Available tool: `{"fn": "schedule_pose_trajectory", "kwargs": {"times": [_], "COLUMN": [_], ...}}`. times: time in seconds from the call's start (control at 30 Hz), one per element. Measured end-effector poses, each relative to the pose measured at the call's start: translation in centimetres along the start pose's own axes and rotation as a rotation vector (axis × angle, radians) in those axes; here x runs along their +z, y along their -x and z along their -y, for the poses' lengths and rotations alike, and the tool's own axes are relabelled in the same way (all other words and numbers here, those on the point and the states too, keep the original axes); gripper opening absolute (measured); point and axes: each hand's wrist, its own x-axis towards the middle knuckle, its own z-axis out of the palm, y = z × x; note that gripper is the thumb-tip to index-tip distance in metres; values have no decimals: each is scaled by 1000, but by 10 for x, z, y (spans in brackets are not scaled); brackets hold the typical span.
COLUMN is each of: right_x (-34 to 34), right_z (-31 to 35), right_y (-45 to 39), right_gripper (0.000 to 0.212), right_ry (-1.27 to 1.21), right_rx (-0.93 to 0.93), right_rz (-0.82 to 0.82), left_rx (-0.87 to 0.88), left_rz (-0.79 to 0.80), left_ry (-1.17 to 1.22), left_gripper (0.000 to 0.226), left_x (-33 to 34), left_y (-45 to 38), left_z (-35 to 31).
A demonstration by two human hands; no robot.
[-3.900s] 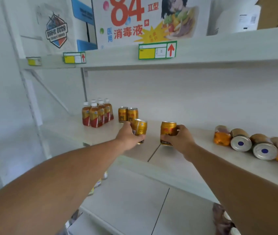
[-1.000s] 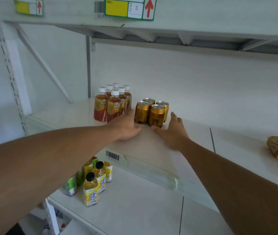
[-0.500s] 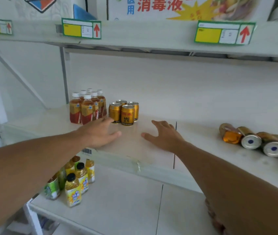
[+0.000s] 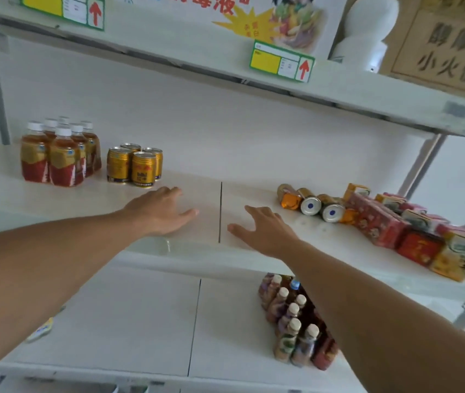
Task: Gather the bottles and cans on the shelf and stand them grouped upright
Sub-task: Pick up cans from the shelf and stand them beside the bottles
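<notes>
Four short gold metal cans [image 4: 134, 165] stand upright in a tight cluster on the white shelf [image 4: 197, 177], just beside six white-capped amber tea bottles [image 4: 58, 154] with red labels. The left hand [image 4: 160, 212] and right hand [image 4: 265, 231] hover open and empty, fingers spread, near the shelf's front.

A: How many drinks stand upright at the left of the frame?
B: Six white-capped tea bottles [image 4: 55, 156] in one cluster, and four gold cans [image 4: 134, 165] beside them.
A: And at the right?
B: About four cans lying on their sides [image 4: 310, 204], plus a heap of cartons [image 4: 413, 231] too jumbled to count.
</notes>
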Motion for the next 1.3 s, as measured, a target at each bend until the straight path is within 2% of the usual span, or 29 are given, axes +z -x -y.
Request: {"fn": "schedule_pose_trajectory", "kwargs": {"times": [0.2,0.4,0.73,1.03,1.2,1.3], "right_x": [-25,-45,-66,-70,-67,-65], "right_z": [-57,-141,-237,-278,-276,-277], "right_y": [22,43,47,24,-1,-20], "right_gripper": [102,108,103,86,70,65], "right_ry": [-24,-67,-51,1,-57,-28], "right_rx": [36,28,-11,-26,60,97], "right_rz": [-56,-81,-87,-95,-202,-200], "left_rx": [42,56,48,75,154,185], "left_rz": [-23,4,4,21,-3,-18], "left_ry": [-19,-57,-123,-134,-79,-5], "left_gripper": [98,95,91,83,62,49], "left_x": [-7,3,27,56,64,71], "left_y": [-3,-2,-3,-40,-81,-108], "left_z": [-61,-147,-255,-304,-313,-315]}}
